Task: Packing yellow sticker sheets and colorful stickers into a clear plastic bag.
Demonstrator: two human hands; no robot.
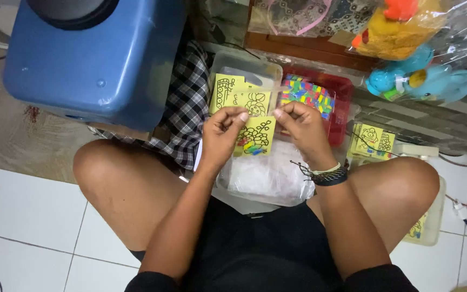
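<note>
Yellow card (257, 135) with black outline drawing, partly filled with coloured patches near its lower left corner; being held up between both hands, just above a clear plastic bag (268, 176) resting on the lap. Left hand (220, 135) is pinching the card's upper left edge, thumb and forefinger closed on it. Right hand (301, 124) is pinching at the upper right corner, fingertips closed there too, though whether on the card itself or on a thin peel-off film cannot be told. Handling, as judged: thin, light, slightly flexible sheet, likely to bend if gripped mid-face; best taken by the edges or corners, keeping fingers off the coloured area.

Adjacent items:
- Two more yellow cards (233, 94) lying in a clear plastic box (244, 62), just beyond the held card.
- Red tray (342, 89) holding small multicoloured pieces (306, 94), to the right of the clear box.
- Further stack of yellow cards (374, 139) lying to the right, beside the right knee.
- Blue plastic container (93, 59) standing far left.
- Checked cloth (185, 103) lying between the blue container and the clear box.
- Bagged soft toys (417, 48), orange, yellow and turquoise, sitting far right.
- Dark braided bracelet (328, 176) circling the right wrist.
</note>
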